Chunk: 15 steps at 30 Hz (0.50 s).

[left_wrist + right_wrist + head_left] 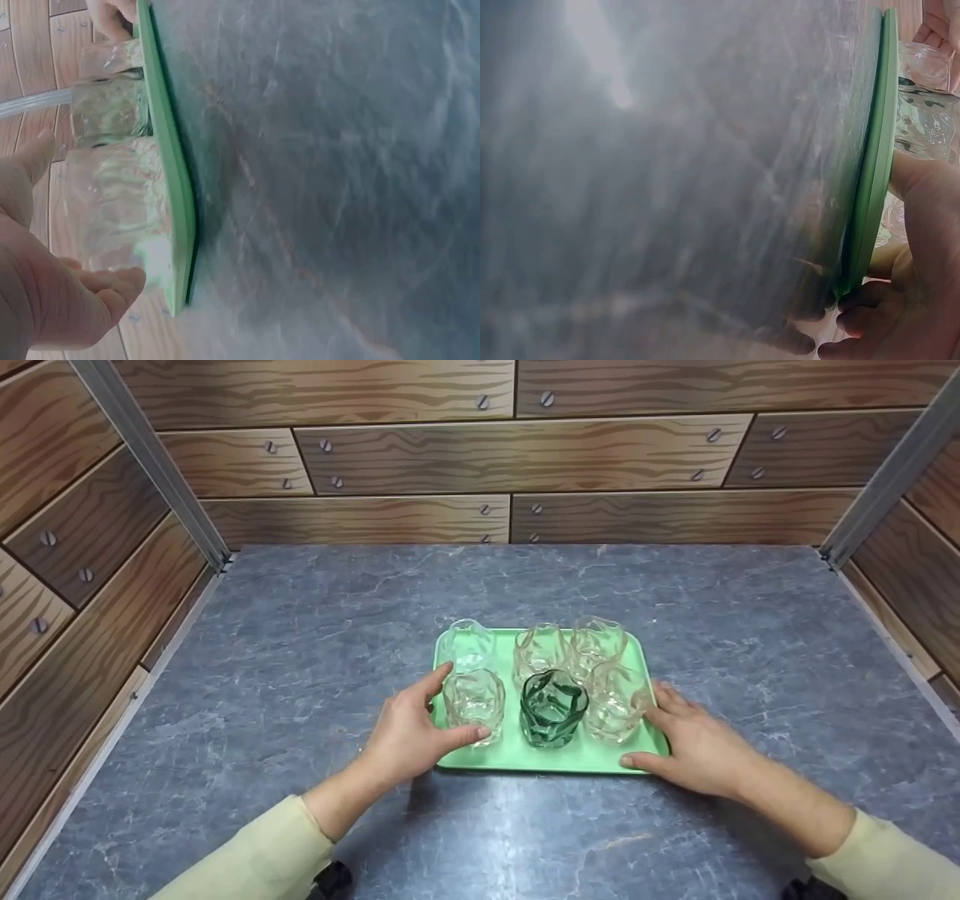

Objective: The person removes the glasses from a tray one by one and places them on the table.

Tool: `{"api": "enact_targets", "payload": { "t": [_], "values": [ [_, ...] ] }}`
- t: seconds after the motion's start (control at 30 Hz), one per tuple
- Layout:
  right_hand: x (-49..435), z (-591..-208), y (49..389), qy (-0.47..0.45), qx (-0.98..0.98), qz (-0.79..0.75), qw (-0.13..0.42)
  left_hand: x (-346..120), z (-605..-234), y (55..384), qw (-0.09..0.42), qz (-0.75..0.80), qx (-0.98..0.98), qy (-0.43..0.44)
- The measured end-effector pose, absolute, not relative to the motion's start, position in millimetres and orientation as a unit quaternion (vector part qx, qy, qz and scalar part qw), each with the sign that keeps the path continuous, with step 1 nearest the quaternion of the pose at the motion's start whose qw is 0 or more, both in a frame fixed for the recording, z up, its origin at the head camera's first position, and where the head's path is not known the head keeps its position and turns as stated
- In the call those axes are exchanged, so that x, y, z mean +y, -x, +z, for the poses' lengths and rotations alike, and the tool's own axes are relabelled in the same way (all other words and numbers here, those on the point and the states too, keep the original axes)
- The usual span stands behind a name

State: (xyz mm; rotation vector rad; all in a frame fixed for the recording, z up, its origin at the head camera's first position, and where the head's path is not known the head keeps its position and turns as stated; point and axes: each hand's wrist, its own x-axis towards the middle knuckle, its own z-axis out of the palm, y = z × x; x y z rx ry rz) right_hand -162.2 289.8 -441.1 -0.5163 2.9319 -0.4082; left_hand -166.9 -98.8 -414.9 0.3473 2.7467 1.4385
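A light green tray [517, 761] lies on the table, bearing several faceted drinking glasses. At its front left stands a clear glass [474, 697]. My left hand [409, 731] is spread around that glass, thumb before it and fingers at its left; in the left wrist view, thumb and fingertips look apart from it. A dark green glass [553, 709] stands in the front middle, beside another clear glass [615, 709]. My right hand [701, 742] holds the tray's front right corner, thumb on the near rim and fingers along the right edge. Some of its fingertips are hidden.
Behind the front row stand a bluish clear glass [469, 641] at left and two clear glasses, one in the middle [536, 649] and one at right [598, 637]. The grey marbled table [315, 607] meets wood-patterned walls [517, 450] at the back and sides.
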Motion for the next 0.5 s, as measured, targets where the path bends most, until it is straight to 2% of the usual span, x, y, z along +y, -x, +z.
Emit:
{"api": "enact_targets", "payload": {
  "t": [0.5],
  "values": [
    [298.5, -441.1, 166.7, 0.200, 0.966, -0.154, 0.049, -90.7, -424.1, 173.0, 0.002, 0.498, 0.862, -0.098]
  ]
}}
